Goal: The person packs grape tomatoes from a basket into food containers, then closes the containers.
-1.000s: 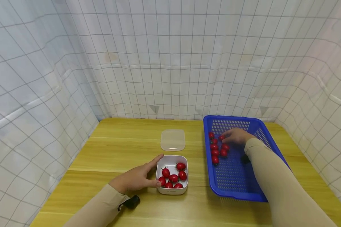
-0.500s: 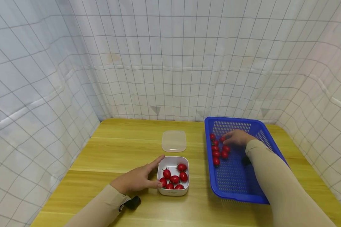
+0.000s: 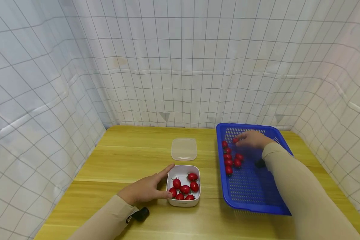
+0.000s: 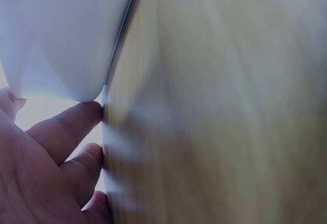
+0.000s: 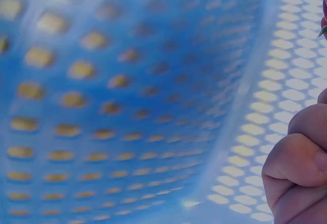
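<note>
My left hand (image 3: 145, 189) lies along the left side of a small white square container (image 3: 183, 202), thumb and forefinger spread and fairly straight against its corners. Several red cherry tomatoes (image 3: 184, 189) with green stems lie inside it. In the left wrist view, fingertips (image 4: 91, 110) meet the container's pale wall (image 4: 56, 40). Over the back of a blue plastic basket (image 3: 250, 207), my right hand (image 3: 252, 139) pinches one cherry tomato (image 3: 235, 140) at its fingertips. In the right wrist view curled fingers (image 5: 299, 157) show at the right edge, and that tomato is mostly out of frame.
Several more cherry tomatoes (image 3: 228, 162) lie along the basket's left side. A translucent square lid (image 3: 184, 149) rests flat on the wooden table (image 3: 132, 143) behind the container. A white grid-patterned curtain (image 3: 180, 66) hangs around the back and sides.
My right hand has taken hold of a cherry tomato and moved slightly up and back with it, away from the others. The left hand stays at the container.
</note>
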A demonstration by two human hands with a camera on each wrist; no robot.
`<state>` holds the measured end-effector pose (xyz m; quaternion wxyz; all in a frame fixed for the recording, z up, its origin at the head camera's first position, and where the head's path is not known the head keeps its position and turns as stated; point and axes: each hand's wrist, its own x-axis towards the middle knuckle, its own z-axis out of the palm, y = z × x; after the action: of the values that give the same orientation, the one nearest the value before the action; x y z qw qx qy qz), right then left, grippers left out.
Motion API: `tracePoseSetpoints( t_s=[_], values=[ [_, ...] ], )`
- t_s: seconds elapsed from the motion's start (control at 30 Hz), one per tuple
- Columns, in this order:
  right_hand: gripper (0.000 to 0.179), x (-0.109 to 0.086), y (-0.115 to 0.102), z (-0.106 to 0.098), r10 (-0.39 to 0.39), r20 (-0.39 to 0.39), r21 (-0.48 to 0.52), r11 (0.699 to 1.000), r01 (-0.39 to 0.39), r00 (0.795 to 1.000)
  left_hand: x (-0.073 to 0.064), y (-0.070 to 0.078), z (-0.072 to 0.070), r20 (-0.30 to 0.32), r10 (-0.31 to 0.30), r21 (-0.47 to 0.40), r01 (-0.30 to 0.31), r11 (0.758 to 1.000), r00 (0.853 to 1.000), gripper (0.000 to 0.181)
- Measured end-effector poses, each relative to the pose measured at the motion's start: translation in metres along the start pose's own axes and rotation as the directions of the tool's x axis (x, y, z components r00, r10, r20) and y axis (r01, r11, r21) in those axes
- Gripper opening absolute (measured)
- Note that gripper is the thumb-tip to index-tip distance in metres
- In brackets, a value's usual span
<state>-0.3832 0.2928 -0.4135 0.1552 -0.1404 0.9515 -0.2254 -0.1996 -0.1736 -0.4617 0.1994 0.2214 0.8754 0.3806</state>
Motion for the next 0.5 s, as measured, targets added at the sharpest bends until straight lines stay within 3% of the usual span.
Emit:
tracePoseSetpoints(
  t_s=[0.17,0.3,0.5],
  values=[
    [0.051,-0.010,-0.027,-0.021,-0.026,-0.061,0.056,0.998,0.029,0.998,0.000,0.000,0.001,-0.005,-0.020,0.014,0.021,1.000,1.000,0.106],
    [0.046,-0.020,-0.058,-0.034,-0.121,-0.095,0.036,0.992,0.125,0.988,0.000,0.002,0.001,-0.009,-0.027,0.017,0.027,0.999,1.000,0.106],
    [0.039,-0.035,-0.122,-0.025,-0.237,-0.003,-0.023,0.971,0.237,0.971,-0.001,0.004,0.002,-0.007,-0.039,0.021,0.039,0.999,0.999,0.106]
  ],
)
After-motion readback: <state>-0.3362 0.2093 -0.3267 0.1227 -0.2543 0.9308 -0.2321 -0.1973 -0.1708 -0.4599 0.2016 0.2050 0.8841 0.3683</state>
